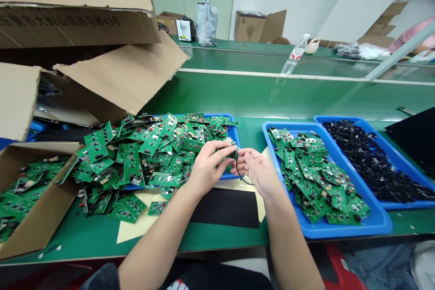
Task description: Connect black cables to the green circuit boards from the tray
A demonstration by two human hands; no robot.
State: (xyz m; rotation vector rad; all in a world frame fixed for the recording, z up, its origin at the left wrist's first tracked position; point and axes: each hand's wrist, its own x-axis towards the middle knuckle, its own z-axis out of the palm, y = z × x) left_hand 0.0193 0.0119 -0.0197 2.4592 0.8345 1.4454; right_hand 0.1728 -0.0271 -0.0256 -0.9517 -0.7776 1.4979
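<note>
My left hand [212, 165] and my right hand [256, 172] meet above the front of the table, fingertips almost touching. Between them bends a thin dark cord [238, 170], curving down from the left fingertips and under the right fingers. My left thumb and fingers are closed in a pinch; what lies inside is mostly hidden. Curled fingers of my right hand are closed around the cord's side. Behind my left hand, a large heap of green circuit boards [158, 140] overflows a blue tray [234, 133]. Under my wrists lies a black sheet [226, 208].
Right of my hands stands a blue tray [369, 229] of circuit boards, beside another blue tray [404, 204] of small black parts. Cardboard boxes crowd the left, one open box [50, 217] holding boards. A water bottle [295, 56] stands on the far ledge.
</note>
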